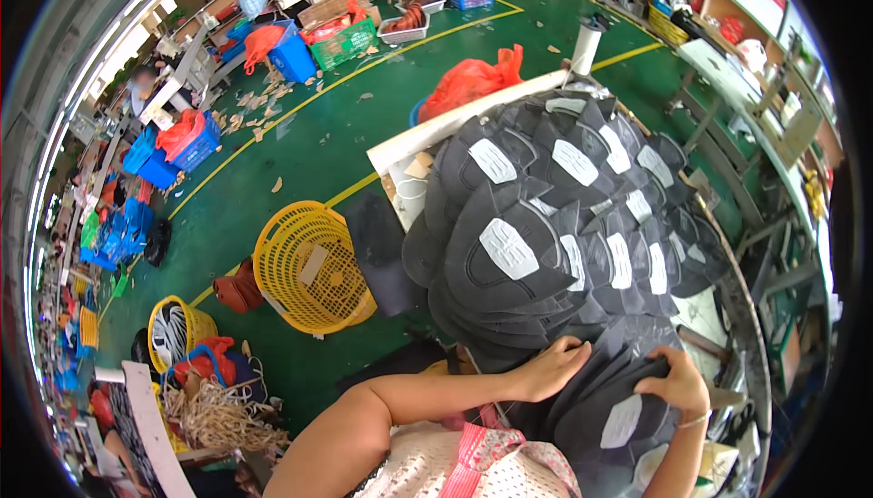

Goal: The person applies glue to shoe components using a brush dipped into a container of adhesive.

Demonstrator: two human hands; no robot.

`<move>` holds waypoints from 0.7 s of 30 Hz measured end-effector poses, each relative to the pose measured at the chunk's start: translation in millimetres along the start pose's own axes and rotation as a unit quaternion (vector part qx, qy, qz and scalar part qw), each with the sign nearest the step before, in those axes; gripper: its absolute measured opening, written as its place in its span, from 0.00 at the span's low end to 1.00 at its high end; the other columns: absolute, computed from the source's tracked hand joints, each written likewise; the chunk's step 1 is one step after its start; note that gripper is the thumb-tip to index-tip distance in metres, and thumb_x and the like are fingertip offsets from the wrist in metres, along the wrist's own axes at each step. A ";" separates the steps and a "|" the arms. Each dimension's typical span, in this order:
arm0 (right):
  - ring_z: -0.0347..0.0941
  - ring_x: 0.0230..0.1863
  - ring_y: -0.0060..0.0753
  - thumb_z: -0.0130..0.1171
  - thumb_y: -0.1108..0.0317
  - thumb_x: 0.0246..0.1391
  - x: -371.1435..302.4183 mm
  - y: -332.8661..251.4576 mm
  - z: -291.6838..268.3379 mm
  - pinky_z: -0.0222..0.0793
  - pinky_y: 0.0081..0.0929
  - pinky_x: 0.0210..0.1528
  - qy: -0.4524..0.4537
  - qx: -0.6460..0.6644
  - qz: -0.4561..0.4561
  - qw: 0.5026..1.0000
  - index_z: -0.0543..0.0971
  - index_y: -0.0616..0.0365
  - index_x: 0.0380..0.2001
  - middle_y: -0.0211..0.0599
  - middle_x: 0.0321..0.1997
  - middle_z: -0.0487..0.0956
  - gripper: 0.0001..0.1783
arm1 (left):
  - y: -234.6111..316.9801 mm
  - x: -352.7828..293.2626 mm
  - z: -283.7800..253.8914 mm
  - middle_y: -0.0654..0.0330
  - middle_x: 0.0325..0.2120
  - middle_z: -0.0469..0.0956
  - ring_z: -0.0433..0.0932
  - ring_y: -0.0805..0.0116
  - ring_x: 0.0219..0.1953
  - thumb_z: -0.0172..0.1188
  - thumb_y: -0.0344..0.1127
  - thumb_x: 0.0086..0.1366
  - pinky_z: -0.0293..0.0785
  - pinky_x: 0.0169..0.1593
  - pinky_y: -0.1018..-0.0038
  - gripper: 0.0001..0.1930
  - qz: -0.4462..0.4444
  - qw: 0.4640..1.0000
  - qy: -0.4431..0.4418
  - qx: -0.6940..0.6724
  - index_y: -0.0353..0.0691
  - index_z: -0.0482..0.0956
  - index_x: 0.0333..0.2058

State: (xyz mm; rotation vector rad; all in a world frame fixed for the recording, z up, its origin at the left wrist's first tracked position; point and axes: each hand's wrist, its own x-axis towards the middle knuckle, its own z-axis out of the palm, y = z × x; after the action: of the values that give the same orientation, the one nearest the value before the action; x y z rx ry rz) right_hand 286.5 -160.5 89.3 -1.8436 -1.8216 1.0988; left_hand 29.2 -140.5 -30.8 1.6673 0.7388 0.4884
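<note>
Right in front of me lies a fanned stack of black cut pieces (587,412), the nearest one bearing a white patch. At the stack's left edge my left hand (552,369) has its fingers curled over the pieces; the fingertips are partly hidden. My right hand (680,383) grips the right side of the same stack, thumb and fingers bent around its edge. Beyond both hands, a large pile of similar black pieces (496,289) covers the table in overlapping layers, several with white patches (509,249).
A yellow plastic basket (309,266) stands on the green floor to the left, with a smaller yellow basket (182,330) nearby. Behind the table's pale edge board (464,123) sits a red bag (473,84). A white roll (586,48) stands at the far corner. Other people work far left.
</note>
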 end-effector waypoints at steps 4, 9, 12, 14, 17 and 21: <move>0.67 0.48 0.45 0.79 0.53 0.30 22.6 85.7 16.1 0.64 0.34 0.52 0.054 -0.075 -0.072 0.993 0.71 0.69 0.46 0.50 0.43 0.71 0.43 | 31.3 -0.1 -9.6 0.35 0.61 0.55 0.50 0.44 0.67 0.30 0.63 0.71 0.50 0.68 0.59 0.41 -0.088 0.996 -0.025 -0.008 0.24 0.63 0.58; 0.71 0.52 0.55 0.77 0.47 0.33 2.9 65.8 22.6 0.66 0.38 0.55 0.034 -0.020 0.060 0.997 0.69 0.73 0.51 0.63 0.48 0.74 0.49 | 13.8 8.4 2.3 0.33 0.61 0.56 0.52 0.44 0.67 0.46 0.69 0.64 0.51 0.68 0.61 0.50 -0.099 0.995 0.028 0.009 0.21 0.54 0.62; 0.75 0.51 0.63 0.71 0.40 0.39 -22.7 65.5 35.7 0.70 0.42 0.51 0.046 -0.067 0.120 0.989 0.65 0.81 0.53 0.74 0.42 0.76 0.54 | 15.8 4.1 7.8 0.32 0.62 0.55 0.57 0.47 0.66 0.56 0.69 0.56 0.52 0.68 0.65 0.57 -0.118 0.992 0.005 -0.052 0.21 0.47 0.64; 0.68 0.58 0.63 0.70 0.43 0.41 -42.9 47.3 44.9 0.66 0.42 0.56 0.051 -0.047 0.178 0.982 0.63 0.82 0.54 0.79 0.53 0.68 0.53 | 14.5 -1.1 8.8 0.32 0.61 0.58 0.59 0.47 0.65 0.62 0.66 0.53 0.54 0.67 0.66 0.57 -0.107 0.993 -0.024 -0.045 0.22 0.48 0.63; 0.60 0.64 0.63 0.70 0.47 0.43 -80.2 55.9 76.9 0.58 0.41 0.62 0.122 0.025 0.202 0.972 0.60 0.82 0.57 0.77 0.61 0.60 0.53 | 21.2 -9.6 5.8 0.33 0.60 0.60 0.61 0.47 0.64 0.69 0.60 0.50 0.56 0.66 0.66 0.57 -0.068 0.996 -0.048 -0.039 0.26 0.47 0.64; 0.48 0.69 0.46 0.64 0.58 0.56 -109.5 -12.3 94.1 0.46 0.35 0.69 0.176 0.256 0.175 0.934 0.46 0.70 0.68 0.58 0.69 0.53 0.50 | 12.1 -5.0 11.0 0.35 0.59 0.61 0.62 0.48 0.63 0.76 0.50 0.45 0.59 0.65 0.65 0.60 0.020 0.993 -0.095 -0.063 0.29 0.43 0.65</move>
State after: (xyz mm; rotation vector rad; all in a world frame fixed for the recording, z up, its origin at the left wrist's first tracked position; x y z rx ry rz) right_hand 223.8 -289.5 68.5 -1.9101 -0.9183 1.1272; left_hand 35.6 -153.0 -21.2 1.5884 0.5248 0.3897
